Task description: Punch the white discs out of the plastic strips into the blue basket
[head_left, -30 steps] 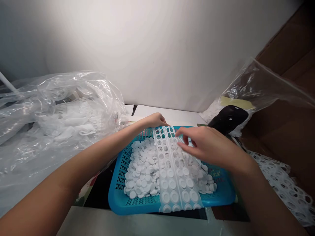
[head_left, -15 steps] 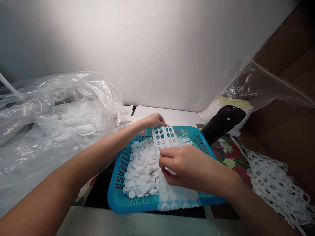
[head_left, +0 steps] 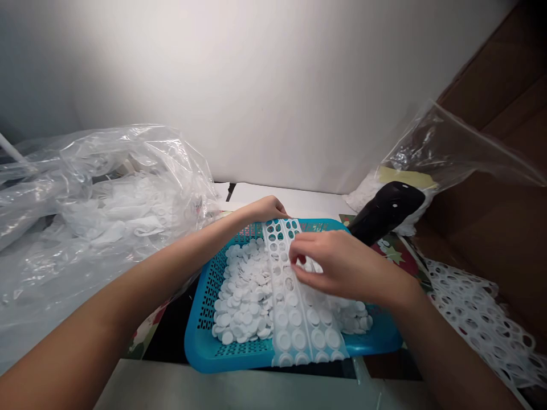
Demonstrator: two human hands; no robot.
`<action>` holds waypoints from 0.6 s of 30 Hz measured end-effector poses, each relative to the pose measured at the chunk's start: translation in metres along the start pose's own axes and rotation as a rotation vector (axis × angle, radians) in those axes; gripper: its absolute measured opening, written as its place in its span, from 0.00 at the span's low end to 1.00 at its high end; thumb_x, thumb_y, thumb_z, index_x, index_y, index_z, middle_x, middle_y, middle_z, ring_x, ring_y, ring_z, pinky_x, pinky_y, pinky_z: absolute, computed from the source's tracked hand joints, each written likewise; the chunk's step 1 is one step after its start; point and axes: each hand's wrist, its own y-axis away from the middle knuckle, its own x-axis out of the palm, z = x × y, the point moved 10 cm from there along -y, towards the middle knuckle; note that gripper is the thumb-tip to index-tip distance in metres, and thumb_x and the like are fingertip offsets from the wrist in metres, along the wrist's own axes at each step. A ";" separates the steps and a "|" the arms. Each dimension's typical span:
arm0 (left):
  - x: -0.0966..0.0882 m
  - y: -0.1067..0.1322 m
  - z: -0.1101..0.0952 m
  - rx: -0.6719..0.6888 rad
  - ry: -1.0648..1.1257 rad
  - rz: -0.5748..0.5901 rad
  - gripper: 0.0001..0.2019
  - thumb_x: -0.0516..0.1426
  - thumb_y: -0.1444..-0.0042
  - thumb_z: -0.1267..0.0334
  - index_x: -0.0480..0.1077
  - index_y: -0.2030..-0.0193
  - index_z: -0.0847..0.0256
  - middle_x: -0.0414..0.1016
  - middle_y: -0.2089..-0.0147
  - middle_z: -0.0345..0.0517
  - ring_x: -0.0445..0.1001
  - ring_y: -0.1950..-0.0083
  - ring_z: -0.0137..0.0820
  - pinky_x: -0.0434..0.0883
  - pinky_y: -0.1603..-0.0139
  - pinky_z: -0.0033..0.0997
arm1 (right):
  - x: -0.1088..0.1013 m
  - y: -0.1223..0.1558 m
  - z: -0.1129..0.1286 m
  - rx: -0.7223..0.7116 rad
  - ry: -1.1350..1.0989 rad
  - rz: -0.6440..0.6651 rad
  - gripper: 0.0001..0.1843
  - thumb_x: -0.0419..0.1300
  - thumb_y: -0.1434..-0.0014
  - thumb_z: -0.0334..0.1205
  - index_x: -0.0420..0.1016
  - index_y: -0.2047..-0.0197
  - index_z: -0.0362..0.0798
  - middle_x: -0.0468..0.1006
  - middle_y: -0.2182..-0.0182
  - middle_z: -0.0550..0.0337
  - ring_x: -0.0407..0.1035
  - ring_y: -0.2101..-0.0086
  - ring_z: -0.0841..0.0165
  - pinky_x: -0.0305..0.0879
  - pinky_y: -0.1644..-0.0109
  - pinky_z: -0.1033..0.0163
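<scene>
A strip of white round stickers [head_left: 294, 319] lies lengthwise across a blue plastic basket [head_left: 203, 361], draped over the near rim. Round holes show in its far part, while discs still fill the near rows. My left hand [head_left: 269, 209] pinches the far end of the strip at the back rim. Above the strip's right side, my right hand [head_left: 333, 262] is curled with thumb and fingertips drawn together; what they hold, if anything, is hidden. Loose white discs [head_left: 243, 296] are heaped in the basket on both sides of the strip.
A large clear plastic bag [head_left: 115, 210] with white pieces stands at left. Emptied perforated strips [head_left: 478, 319] are piled at right. Behind the basket are a black object [head_left: 388, 208] and another clear bag [head_left: 431, 148], beside a cardboard wall [head_left: 508, 102].
My right hand has moved up and away along the strip, exposing its near rows of discs. More holes show midway on the strip. My left hand has stayed at the far end.
</scene>
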 end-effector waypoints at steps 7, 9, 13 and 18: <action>0.002 0.002 0.000 -0.031 0.022 0.016 0.15 0.55 0.58 0.54 0.72 0.71 0.66 0.72 0.74 0.47 0.64 0.76 0.25 0.59 0.75 0.26 | 0.015 0.009 0.025 -0.130 -0.173 0.184 0.06 0.54 0.48 0.40 0.66 0.67 0.47 0.69 0.70 0.64 0.59 0.75 0.74 0.50 0.74 0.68; 0.002 0.001 0.001 -0.029 0.014 0.020 0.16 0.55 0.58 0.54 0.72 0.70 0.66 0.73 0.74 0.47 0.64 0.76 0.25 0.59 0.75 0.26 | 0.018 0.008 0.027 -0.138 -0.151 0.190 0.04 0.53 0.48 0.37 0.67 0.69 0.47 0.69 0.71 0.64 0.59 0.76 0.75 0.49 0.75 0.68; 0.001 0.000 0.002 -0.016 -0.018 0.008 0.16 0.54 0.58 0.54 0.72 0.70 0.66 0.73 0.73 0.47 0.64 0.76 0.25 0.58 0.76 0.25 | 0.016 0.005 0.026 -0.134 -0.051 0.156 0.05 0.51 0.48 0.32 0.66 0.74 0.45 0.68 0.74 0.64 0.58 0.77 0.76 0.47 0.76 0.68; 0.001 -0.002 0.003 -0.005 -0.004 0.000 0.16 0.54 0.59 0.54 0.72 0.69 0.66 0.73 0.71 0.46 0.63 0.75 0.24 0.58 0.75 0.24 | 0.006 -0.002 0.007 -0.007 0.151 0.006 0.08 0.49 0.46 0.31 0.65 0.75 0.44 0.68 0.75 0.63 0.59 0.77 0.75 0.43 0.77 0.66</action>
